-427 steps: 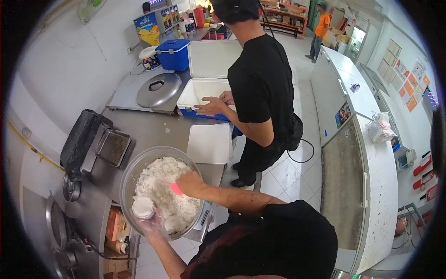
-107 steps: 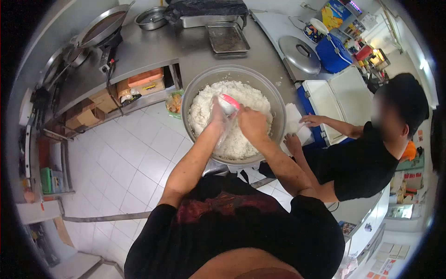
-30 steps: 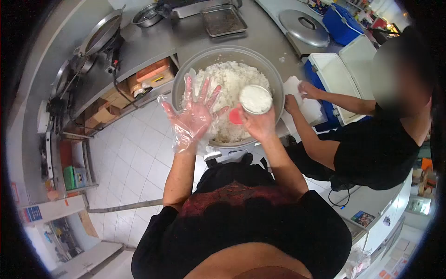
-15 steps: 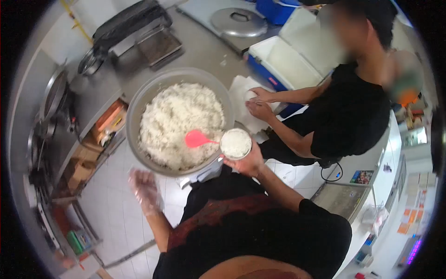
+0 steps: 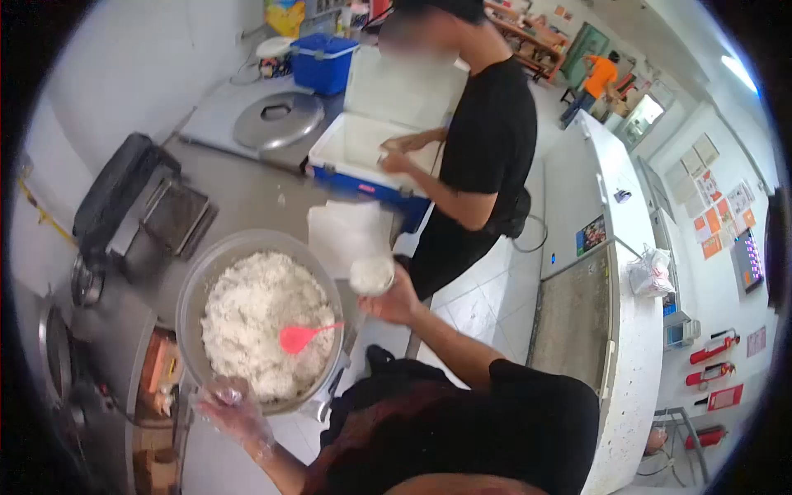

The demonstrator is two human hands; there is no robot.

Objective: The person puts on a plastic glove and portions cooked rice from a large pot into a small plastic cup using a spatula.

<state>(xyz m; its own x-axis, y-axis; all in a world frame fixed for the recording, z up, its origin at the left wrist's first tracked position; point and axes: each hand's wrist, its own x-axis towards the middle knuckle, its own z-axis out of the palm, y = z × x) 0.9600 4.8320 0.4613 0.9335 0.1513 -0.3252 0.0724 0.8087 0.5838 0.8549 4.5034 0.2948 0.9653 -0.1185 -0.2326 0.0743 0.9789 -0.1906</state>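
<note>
My right hand (image 5: 396, 299) is wrapped round the side of a small round bowl (image 5: 373, 276) filled with white rice. It is held just right of a large metal pot (image 5: 191, 272), which contains a heap of cooked rice (image 5: 256, 309). A pink rice paddle (image 5: 299, 338) lies on the rice, its handle pointing right. My left hand (image 5: 235, 408), in a clear plastic glove, is at the pot's lower left rim. Its fingers are blurred, so whether they grip the rim is unclear. White paper (image 5: 351, 235) lies beyond the bowl.
A co-worker (image 5: 495, 132) in black stands at the upper right, hands together over an open blue-and-white cooler (image 5: 330, 144). A metal lid (image 5: 279, 120) rests at the back of the counter. White chest freezers (image 5: 631, 346) line the right side. Farther off is a person in orange (image 5: 601, 76).
The view has swung to the right. My left hand has come up to the pot's rim. My right hand still holds the bowl. The co-worker's hands moved from the paper to over the cooler.
</note>
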